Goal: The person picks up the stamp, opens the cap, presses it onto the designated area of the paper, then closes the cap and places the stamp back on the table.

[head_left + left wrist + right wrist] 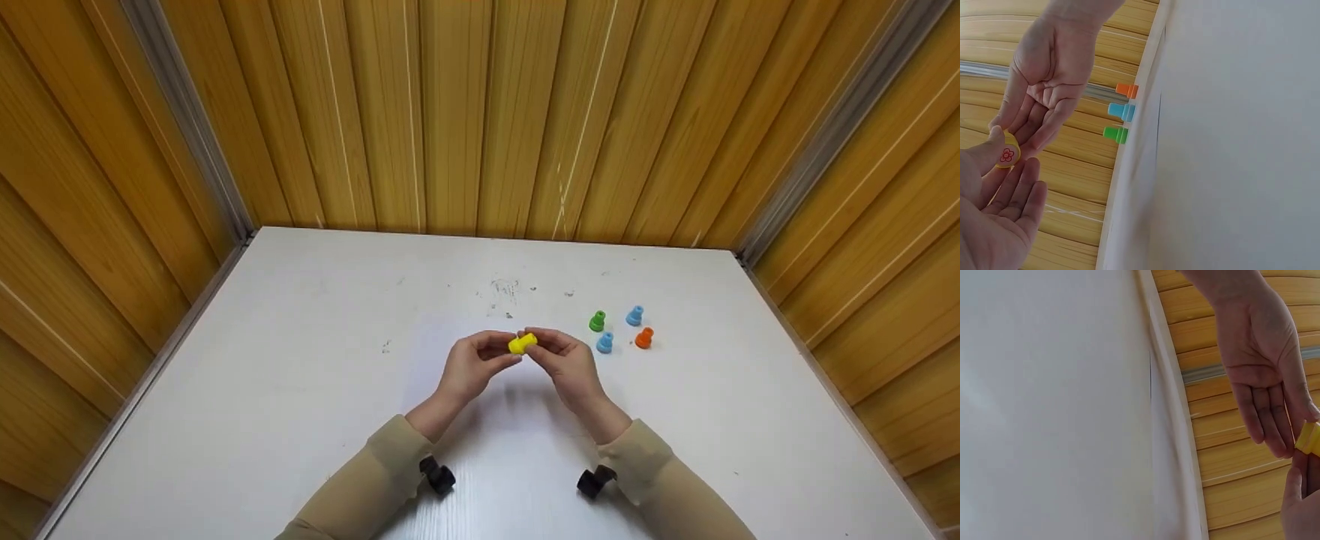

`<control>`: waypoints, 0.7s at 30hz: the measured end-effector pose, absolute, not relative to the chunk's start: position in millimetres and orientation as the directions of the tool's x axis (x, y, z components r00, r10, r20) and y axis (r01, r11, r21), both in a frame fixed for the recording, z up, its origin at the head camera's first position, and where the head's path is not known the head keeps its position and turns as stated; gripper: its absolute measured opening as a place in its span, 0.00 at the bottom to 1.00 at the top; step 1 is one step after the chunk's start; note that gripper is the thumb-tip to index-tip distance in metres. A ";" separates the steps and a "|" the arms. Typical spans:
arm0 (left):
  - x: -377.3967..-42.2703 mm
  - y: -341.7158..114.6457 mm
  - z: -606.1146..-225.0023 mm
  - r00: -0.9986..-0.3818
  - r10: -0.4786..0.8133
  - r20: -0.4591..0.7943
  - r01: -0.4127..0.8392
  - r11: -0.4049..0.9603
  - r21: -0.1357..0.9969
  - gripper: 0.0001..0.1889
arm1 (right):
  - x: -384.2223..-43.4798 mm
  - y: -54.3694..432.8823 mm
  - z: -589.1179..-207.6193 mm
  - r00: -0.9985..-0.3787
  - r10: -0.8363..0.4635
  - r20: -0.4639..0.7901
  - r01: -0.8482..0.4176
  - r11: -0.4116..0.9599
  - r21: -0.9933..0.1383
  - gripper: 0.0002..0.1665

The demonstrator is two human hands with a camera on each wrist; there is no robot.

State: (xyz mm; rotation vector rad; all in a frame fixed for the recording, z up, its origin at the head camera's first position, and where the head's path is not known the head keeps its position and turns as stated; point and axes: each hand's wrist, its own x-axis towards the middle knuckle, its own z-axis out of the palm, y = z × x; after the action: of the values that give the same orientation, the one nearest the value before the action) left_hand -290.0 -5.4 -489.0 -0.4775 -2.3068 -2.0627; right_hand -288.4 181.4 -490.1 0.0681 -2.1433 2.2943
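Observation:
Above the middle of the white table, both hands hold one small yellow stamp (523, 343). Its printing face, with a red flower on it, turns toward the left wrist camera, where the stamp (1007, 153) shows between the hands. My left hand (470, 369) has thumb and fingertips at the wider end. My right hand (571, 369) pinches the narrower handle end between thumb and fingers. In the right wrist view only part of the yellow stamp (1310, 439) shows at the right edge. The stamp is lifted off the table and tilted.
On the white table (300, 337), right of the hands, stand a green stamp (597, 321), an orange stamp (644, 337), a blue stamp (635, 316) and a nearer blue stamp (605, 343). Dark smudges mark the tabletop behind the hands. Wood-patterned walls (450, 112) enclose the back and sides.

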 end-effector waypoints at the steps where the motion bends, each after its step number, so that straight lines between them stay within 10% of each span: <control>1: -290.1 -5.7 -489.7 -0.955 0.208 0.209 0.231 0.088 0.969 0.15 | -288.4 180.1 -490.8 -0.999 -0.023 0.029 -0.027 -0.079 -0.997 0.19; 21: -305.2 -23.2 -487.8 -0.972 0.142 0.185 0.200 0.101 0.975 0.15 | -307.9 185.7 -484.2 -0.999 0.028 -0.022 0.016 -0.200 -0.980 0.20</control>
State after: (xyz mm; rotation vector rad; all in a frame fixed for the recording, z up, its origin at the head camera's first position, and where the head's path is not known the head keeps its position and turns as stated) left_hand -305.2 -23.2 -487.8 -0.3577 -2.2986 -2.0460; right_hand -307.9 185.7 -484.2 -0.0547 -1.9817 2.4274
